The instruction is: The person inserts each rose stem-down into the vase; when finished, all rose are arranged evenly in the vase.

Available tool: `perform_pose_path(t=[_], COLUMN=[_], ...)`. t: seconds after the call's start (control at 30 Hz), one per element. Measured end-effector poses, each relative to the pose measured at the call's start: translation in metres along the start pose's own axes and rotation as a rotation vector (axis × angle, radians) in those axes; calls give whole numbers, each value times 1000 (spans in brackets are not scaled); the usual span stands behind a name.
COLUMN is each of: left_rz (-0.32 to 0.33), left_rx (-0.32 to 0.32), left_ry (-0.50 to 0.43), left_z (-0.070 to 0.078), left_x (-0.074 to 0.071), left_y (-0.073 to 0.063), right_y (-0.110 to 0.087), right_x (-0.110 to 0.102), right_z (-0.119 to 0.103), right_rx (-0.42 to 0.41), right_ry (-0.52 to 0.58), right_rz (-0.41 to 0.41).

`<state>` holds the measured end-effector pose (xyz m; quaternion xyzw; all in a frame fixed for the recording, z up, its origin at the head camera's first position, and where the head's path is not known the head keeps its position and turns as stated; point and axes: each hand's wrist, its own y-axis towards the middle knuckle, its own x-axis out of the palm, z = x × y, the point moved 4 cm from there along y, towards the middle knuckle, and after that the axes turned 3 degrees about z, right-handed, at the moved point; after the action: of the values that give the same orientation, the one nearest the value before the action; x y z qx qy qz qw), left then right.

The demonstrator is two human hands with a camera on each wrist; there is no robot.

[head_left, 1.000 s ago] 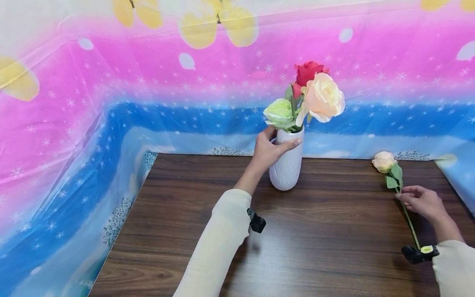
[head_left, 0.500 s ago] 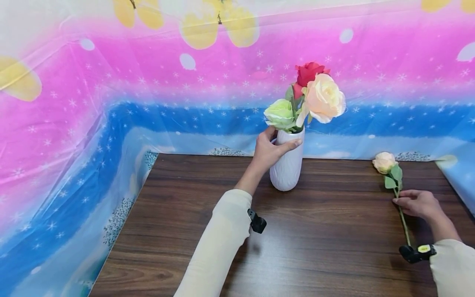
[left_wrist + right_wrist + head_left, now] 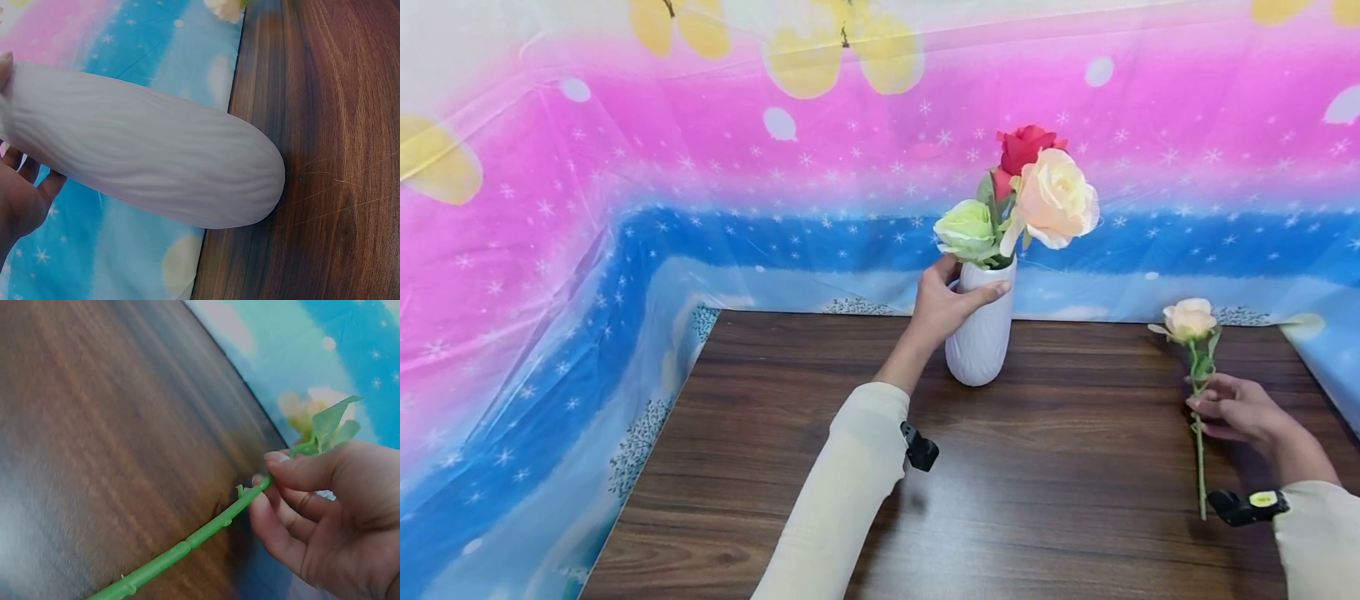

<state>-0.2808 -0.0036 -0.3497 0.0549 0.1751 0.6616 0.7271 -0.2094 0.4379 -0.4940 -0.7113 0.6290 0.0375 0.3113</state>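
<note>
A white vase with a rippled surface stands upright towards the back of the table. My left hand grips it near the rim, thumb across the front. In the vase are a red rose, a large peach rose and a light green rose. At the right, my right hand pinches the stem of a cream rose between thumb and fingers. The right wrist view shows the green stem running down from that pinch, with leaves beyond the hand.
The dark wooden table extends in front of the vase. Behind it and along the left hangs a pink and blue backdrop cloth. A small black camera sits on the left wrist and another on the right.
The cream rose has turned in my right hand, its bloom now more upright and its stem nearer vertical, the lower end shifted left. My left hand and the vase stay in place.
</note>
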Motion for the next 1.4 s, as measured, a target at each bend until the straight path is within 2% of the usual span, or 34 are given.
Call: perform_pose_path(t=[0.17,0.3,0.43,0.6,0.8,0.87,1.13,1.27,1.4], left_rz=[-2,-4,0,-1,1,0,-1,1,-2], left_rx=[0,1,1,1,-4,-4,4,5,-1], left_ry=[-7,-12,-14,-11,-10,-9,-7,1,1], left_z=[0,0,0,0,-1,-1,-2,-1,0], left_x=[0,0,1,1,1,1,0,0,1], left_y=[0,0,0,0,0,0,0,0,0], right_y=[-2,-6,-12,-24,-38,-44,-68,-77,-85], right_x=[3,8,11,17,29,34,47,49,50], right_z=[-19,-48,-84,-126,-167,-181,-247,-277,-301], right_rx=[-102,-182,-268,-420,-487,-530,-854,-945,-1032], right_ry=[229,417,483,554,585,627,928,1024,1047], right_rz=[-42,-49,2,28,92,94,48,118,257])
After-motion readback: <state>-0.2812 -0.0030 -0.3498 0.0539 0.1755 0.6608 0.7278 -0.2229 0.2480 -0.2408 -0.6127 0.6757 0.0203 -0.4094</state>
